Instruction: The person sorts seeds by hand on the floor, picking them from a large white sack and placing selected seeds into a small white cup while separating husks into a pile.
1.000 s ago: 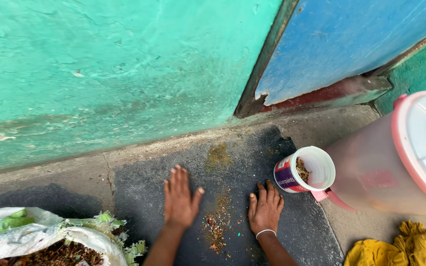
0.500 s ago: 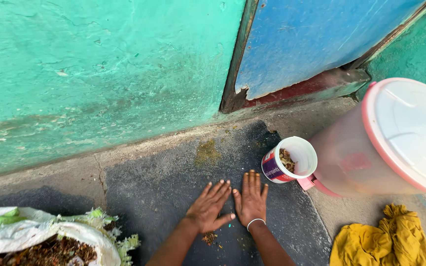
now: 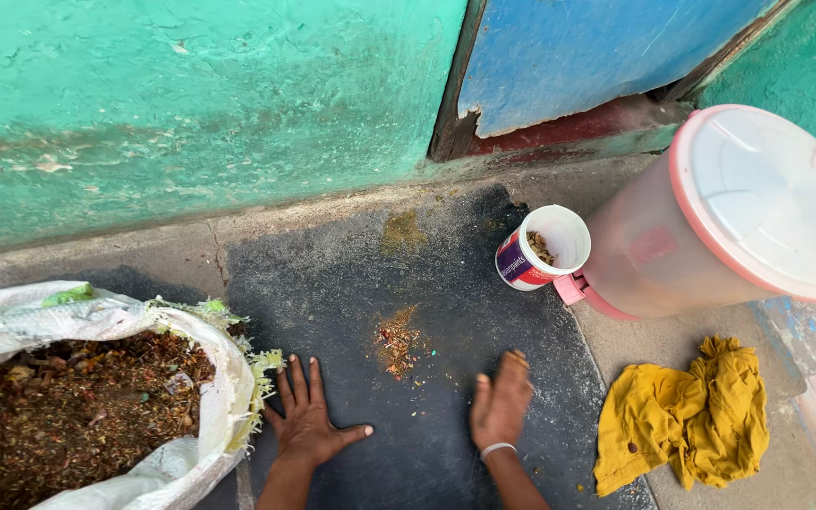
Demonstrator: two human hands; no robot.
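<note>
My left hand lies flat on the dark ground with fingers spread, close to the frayed edge of a white woven sack. My right hand rests on its edge on the ground, fingers together and slightly curled, holding nothing. Between the hands, a little farther out, sits a small heap of brown and reddish crumbs. The sack is open and filled with the same dry brownish mix. Beyond the heap a small white can with a purple and red label lies tilted, some of the mix inside.
A big translucent pink container with a white lid stands at the right, touching the can. A crumpled yellow cloth lies at the lower right. A green wall and a blue door close off the far side.
Both hands drew back toward me and apart, leaving the crumbs gathered in a small heap between them. The view tilted down and left, showing more of the sack.
</note>
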